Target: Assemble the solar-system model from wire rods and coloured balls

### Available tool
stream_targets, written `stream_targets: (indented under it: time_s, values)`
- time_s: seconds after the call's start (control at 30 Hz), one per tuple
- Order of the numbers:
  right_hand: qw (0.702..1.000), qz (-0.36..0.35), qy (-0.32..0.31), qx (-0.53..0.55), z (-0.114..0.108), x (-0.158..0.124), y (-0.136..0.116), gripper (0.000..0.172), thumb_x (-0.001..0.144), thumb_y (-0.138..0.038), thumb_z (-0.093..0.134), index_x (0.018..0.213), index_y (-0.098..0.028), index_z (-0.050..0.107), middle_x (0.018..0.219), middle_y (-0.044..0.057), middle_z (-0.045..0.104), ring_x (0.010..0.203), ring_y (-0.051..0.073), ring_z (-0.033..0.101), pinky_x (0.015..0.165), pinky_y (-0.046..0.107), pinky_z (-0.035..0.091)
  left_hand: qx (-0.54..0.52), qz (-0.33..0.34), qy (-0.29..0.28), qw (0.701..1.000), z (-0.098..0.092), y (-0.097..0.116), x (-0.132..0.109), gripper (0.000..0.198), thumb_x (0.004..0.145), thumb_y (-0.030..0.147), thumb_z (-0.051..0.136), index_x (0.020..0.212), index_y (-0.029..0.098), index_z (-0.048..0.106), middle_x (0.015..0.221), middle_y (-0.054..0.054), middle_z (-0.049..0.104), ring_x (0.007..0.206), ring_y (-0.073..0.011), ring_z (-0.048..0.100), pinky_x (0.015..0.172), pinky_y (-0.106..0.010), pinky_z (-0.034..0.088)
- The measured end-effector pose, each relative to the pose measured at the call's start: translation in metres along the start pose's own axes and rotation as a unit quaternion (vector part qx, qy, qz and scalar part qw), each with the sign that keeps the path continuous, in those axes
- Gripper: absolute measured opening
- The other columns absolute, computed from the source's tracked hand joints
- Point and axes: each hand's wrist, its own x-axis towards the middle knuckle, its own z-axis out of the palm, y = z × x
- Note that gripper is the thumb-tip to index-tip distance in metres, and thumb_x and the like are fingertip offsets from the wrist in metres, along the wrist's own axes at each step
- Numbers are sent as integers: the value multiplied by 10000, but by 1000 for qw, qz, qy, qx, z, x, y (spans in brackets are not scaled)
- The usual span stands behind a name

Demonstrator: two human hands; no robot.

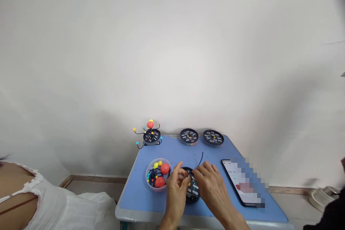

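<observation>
A round black base [192,191] printed with small coloured planets and labels sits near the front of the blue table, partly covered by both hands. My left hand [175,186] is over its left side, thumb and fingers drawn together near the centre; what they pinch, if anything, is too small to make out. My right hand [212,187] reaches over the right side with its fingers closed. A thin black curved rod [201,158] sticks out beyond those fingertips, its lower end hidden by the hand.
Left of my hands, a clear bowl [147,181] holds red and yellow balls, small beads and black rods. An assembled planet model [151,136] and two more bases [189,136] [213,137] stand along the wall. A phone [239,183] lies right. A person in white [67,205] is left.
</observation>
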Motion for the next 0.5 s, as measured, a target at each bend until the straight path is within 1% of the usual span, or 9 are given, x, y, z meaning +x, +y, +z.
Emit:
stream_targets:
  time_s: [0.07,0.13,0.23,0.33,0.5]
  values:
    - [999,17,-33,-19,4,4,2,230,771,-20,682,643,-203,630,636,5,617,698,203,478,645,319,255,45,23,13,999,-4,-4,6,420,744,456,743,1079,204,713,861,-41,671,660,-155,613,577,-273,539]
    - [997,25,-58,-36,8,7,3,225,755,-25,710,634,-205,649,635,4,630,709,204,495,647,324,256,85,41,8,996,-7,-8,10,335,778,438,698,1020,209,732,917,-61,676,692,-172,622,609,-303,555]
    - [993,34,-102,-57,11,9,2,224,770,-42,713,628,-211,675,643,10,653,732,210,527,654,338,258,129,64,-18,989,-8,-9,11,267,831,367,627,1024,217,735,973,-75,680,758,-197,638,680,-341,566]
    - [986,45,-149,-61,10,11,0,232,809,-48,676,653,-216,697,669,20,677,765,217,557,665,348,267,163,80,-44,982,-6,-6,10,264,875,333,560,1030,212,737,975,-78,685,824,-212,646,741,-353,559]
    - [973,61,-215,-64,0,18,-5,258,840,-15,601,717,-202,730,738,46,714,835,237,597,691,355,294,210,87,-67,971,-4,-4,12,300,904,318,468,965,199,737,910,-62,680,693,-181,611,660,-323,534]
